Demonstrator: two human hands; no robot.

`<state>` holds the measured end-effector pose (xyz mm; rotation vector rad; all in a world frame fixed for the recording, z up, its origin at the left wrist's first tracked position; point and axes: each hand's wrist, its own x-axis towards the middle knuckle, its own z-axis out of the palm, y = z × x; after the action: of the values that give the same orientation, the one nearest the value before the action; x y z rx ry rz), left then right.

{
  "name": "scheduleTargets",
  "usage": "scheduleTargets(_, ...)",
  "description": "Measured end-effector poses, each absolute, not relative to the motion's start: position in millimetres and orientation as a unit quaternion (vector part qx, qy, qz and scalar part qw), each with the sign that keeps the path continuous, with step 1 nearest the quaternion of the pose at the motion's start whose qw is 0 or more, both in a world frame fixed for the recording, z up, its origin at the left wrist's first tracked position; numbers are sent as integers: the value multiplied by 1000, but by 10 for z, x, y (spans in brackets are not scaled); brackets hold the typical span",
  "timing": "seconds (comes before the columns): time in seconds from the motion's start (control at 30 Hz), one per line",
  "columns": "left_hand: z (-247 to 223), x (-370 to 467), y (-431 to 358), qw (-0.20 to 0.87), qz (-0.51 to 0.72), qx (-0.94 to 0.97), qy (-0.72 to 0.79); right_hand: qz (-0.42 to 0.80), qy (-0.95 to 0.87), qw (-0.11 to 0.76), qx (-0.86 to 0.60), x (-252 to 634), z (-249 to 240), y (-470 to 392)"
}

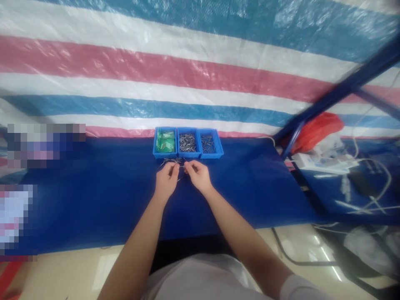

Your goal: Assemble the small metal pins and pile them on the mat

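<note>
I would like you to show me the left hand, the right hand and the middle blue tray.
Left hand point(166, 179): head view, back of the hand.
Right hand point(200, 178): head view, back of the hand.
Middle blue tray point(189, 155): head view, on its front wall.

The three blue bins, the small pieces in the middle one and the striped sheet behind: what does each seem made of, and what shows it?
Blue bins: probably moulded plastic with a smooth finish, the colour even across walls and rims. Small pieces: likely metal, kind unclear, grey with bright glints. Striped sheet: seemingly woven plastic, glossy, creased and finely textured.
</note>
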<state>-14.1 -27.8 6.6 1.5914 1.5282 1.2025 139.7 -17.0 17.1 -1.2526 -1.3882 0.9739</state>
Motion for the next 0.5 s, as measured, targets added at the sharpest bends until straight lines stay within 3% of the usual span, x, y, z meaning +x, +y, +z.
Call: scheduleTargets(0.5,78,-144,-280,314,448,604,579,402,-573,490,-518,1399,169,-164)
